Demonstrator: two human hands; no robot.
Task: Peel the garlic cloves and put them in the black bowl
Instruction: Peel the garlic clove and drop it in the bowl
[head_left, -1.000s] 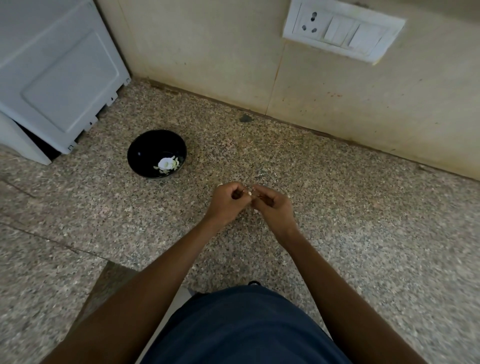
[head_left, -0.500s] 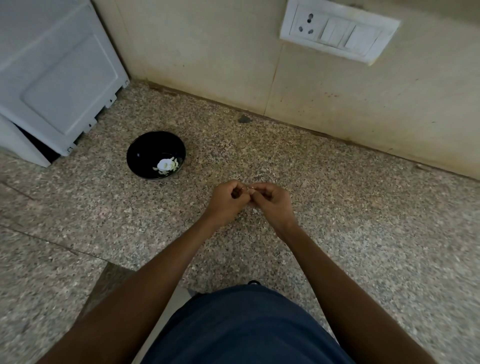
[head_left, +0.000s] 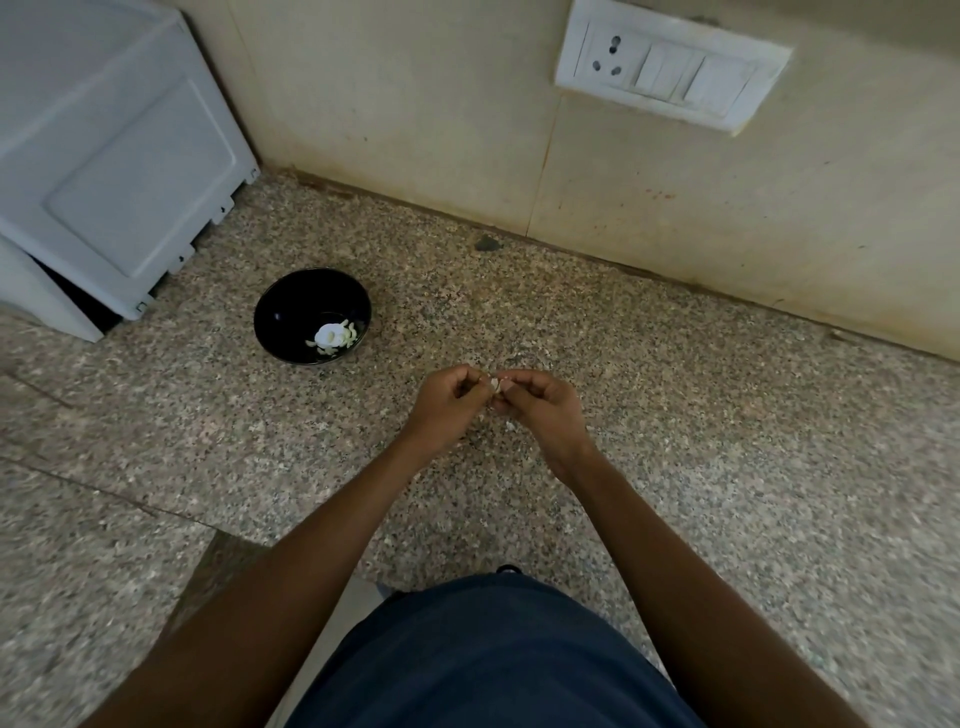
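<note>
Both hands pinch one garlic clove (head_left: 496, 383) between them: left hand (head_left: 448, 404), right hand (head_left: 540, 408). Black bowl (head_left: 312, 315) lies forward-left on surface, nearer left hand. Clove axis indiscernible.

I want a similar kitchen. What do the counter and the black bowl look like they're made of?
Counter: speckled stone, likely polished granite or terrazzo, judging by the fine tan, grey and black flecks and the seam lines between slabs. Black bowl: glossy and smooth with small highlights on the inner wall, so glazed ceramic or melamine; the picture cannot settle which.
</note>
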